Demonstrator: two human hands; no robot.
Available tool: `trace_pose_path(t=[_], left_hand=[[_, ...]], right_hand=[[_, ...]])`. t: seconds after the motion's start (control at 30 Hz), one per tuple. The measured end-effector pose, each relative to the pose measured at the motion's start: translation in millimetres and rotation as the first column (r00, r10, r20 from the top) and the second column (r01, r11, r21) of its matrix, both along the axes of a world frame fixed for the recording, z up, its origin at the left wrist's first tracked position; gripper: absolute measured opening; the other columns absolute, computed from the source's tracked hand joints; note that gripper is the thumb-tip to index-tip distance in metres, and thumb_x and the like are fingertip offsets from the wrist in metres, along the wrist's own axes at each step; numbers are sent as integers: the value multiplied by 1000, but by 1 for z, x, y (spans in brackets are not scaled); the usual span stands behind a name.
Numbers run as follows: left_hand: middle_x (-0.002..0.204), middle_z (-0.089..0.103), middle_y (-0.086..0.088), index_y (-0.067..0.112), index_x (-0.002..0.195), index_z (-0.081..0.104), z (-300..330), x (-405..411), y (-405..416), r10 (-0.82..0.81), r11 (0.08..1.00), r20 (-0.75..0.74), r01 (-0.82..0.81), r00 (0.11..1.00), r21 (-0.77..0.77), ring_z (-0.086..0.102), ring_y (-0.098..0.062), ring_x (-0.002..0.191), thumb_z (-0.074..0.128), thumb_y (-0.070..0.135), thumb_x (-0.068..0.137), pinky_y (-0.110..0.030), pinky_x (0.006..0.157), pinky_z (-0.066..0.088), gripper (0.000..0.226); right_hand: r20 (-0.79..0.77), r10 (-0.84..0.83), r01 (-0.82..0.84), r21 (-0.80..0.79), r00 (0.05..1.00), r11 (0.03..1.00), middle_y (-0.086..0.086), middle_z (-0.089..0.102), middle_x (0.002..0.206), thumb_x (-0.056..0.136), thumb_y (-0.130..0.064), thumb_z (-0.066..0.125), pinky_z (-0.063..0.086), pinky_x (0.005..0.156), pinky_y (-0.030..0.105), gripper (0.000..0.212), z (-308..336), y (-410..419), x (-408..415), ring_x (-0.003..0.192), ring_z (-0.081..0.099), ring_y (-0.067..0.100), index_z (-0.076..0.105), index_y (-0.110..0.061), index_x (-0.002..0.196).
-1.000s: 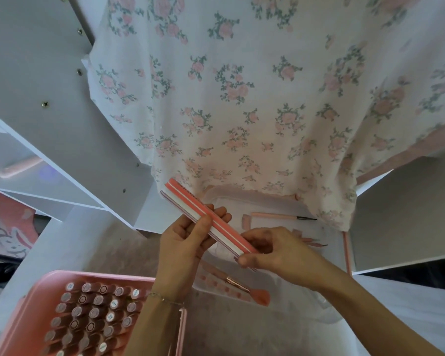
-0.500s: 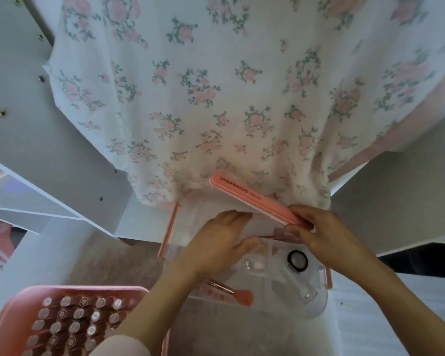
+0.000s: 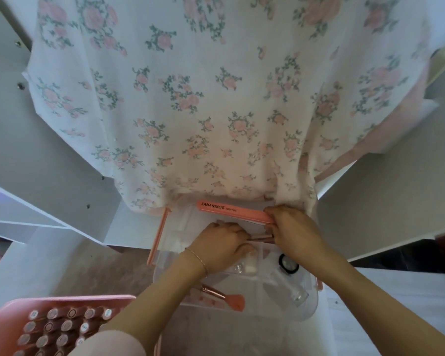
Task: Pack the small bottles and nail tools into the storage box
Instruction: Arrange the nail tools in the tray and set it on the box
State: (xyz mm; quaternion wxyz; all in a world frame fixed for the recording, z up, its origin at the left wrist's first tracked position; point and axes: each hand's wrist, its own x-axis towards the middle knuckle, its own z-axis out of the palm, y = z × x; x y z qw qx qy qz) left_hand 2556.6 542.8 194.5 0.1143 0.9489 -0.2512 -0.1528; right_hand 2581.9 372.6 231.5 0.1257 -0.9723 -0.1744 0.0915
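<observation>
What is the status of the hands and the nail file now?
Right hand grips nail file over storage box. Left hand inside box. Floral cloth overhangs far edge.

Clear plastic storage box (image 3: 165, 255), pink edge strips, divided into compartments, open on the desk below a hanging floral cloth.

Pink nail file (image 3: 226, 209), long and flat, printed "SANANMOG", lies nearly level across the box's far edge; its right end is pinched by the right hand (image 3: 297, 233).

Slim rose-gold tool (image 3: 261, 237) sits between both hands over the box; the left hand (image 3: 220, 249) rests on it, fingers curled.

Pink-tipped brush (image 3: 222, 296) with rose-gold ferrule lies at a slant in the near compartment.

Black-rimmed round jar (image 3: 288, 263) at right; clear small bottle (image 3: 297, 294) lies near it.

Pink tray of capped small bottles (image 3: 62, 325) at lower left, upright in rows.
</observation>
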Motion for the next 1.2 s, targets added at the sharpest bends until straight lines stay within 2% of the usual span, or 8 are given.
trace_pose_path(t=[0.1,0.27,0.47,0.8,0.9,1.0,1.13,1.2], left_hand=[[118,59,0,18,117,57,3,-4,13,19,999,5,-18,1000,-43,50,-19,110,35,41,96,-35,90,41,38],[110,65,-3,15,114,61,11,-15,36,84,987,107,-68,991,-148,59,-22,99,34,41,94,-34,84,45,43],[118,62,-1,17,120,58,8,-15,55,295,946,135,-269,946,-181,55,-21,107,42,32,96,-31,85,44,33],[115,61,-5,16,116,57,-1,3,48,381,917,53,-369,923,-151,53,-22,105,39,29,97,-32,81,46,30],[117,60,-5,15,117,58,-3,5,49,373,920,43,-364,927,-141,51,-22,107,40,29,96,-34,85,46,31],[115,61,-5,16,115,59,-4,5,50,366,924,44,-358,929,-133,51,-23,105,40,29,96,-34,84,45,30],[115,61,-5,16,116,59,-3,6,50,368,924,35,-361,929,-128,51,-23,105,40,30,96,-34,84,45,31],[116,61,-5,16,117,59,-2,6,49,374,920,30,-367,927,-135,51,-23,106,40,30,96,-34,84,45,31]], right_hand=[[33,48,-47,-51,998,998,6,63,100,91,-21,49,35,62,28,15,-10,8,3,92,57,24,58,-15,101],[110,105,-89,-143,988,986,5,65,105,90,-23,48,36,78,30,23,-24,21,9,105,50,24,59,-15,109],[141,90,-63,-184,986,981,8,65,103,91,-17,43,35,60,30,26,-34,25,12,93,58,25,50,-9,115],[3,-105,105,54,994,993,10,61,112,89,-19,52,49,74,37,29,-37,15,8,97,58,27,52,-9,116],[121,-146,135,95,982,986,10,65,109,89,-23,56,51,70,35,31,-30,9,-2,94,62,29,58,-9,117],[302,-111,39,234,947,971,8,68,82,84,-18,59,48,55,28,13,-22,6,-13,69,64,25,67,-9,89],[-149,29,25,352,988,936,3,65,89,93,-26,46,47,68,30,23,-23,17,-12,79,60,18,64,-11,91],[-168,60,-9,287,984,958,3,63,85,95,-27,41,42,64,29,28,-28,22,-6,78,57,19,62,-10,88]])
